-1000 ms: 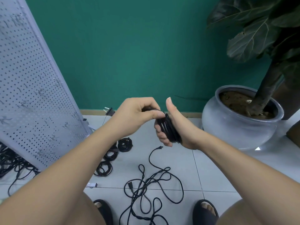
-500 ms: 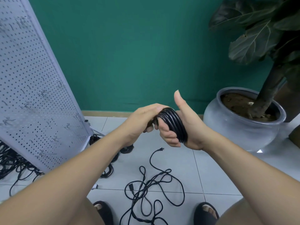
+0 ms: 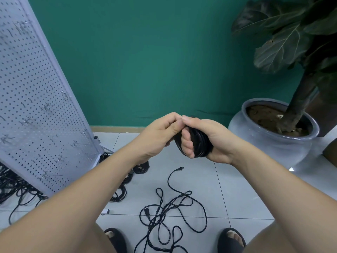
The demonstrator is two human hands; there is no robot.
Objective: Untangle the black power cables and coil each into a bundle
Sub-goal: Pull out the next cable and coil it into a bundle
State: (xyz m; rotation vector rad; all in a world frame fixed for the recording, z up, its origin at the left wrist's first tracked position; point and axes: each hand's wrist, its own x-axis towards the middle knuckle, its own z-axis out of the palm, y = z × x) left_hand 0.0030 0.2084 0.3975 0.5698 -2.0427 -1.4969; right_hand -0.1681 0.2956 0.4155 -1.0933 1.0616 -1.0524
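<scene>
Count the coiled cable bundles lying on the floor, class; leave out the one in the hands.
3 that I can make out: one nearest the wall, one mid-row, one nearest the person. The left forearm covers parts of the row, so more may be hidden.

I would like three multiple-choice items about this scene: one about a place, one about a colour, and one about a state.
1. Where does the loose cable lie?
A. On the floor tiles between the person's feet
B. Inside the plant pot
C. Hung on the pegboard

2. What colour is the wall?
A. White
B. Green
C. Red

3. In what state is the cable in the right hand?
A. Stretched out straight
B. Wound into a coil around the fingers
C. Lying flat on the floor

Answers:
1 A: it sprawls on the tiles by both sandals.
2 B: the wall behind the hands is teal green.
3 B: the coiled cable loops around the fingers, with the left hand pinching at its top.
</scene>
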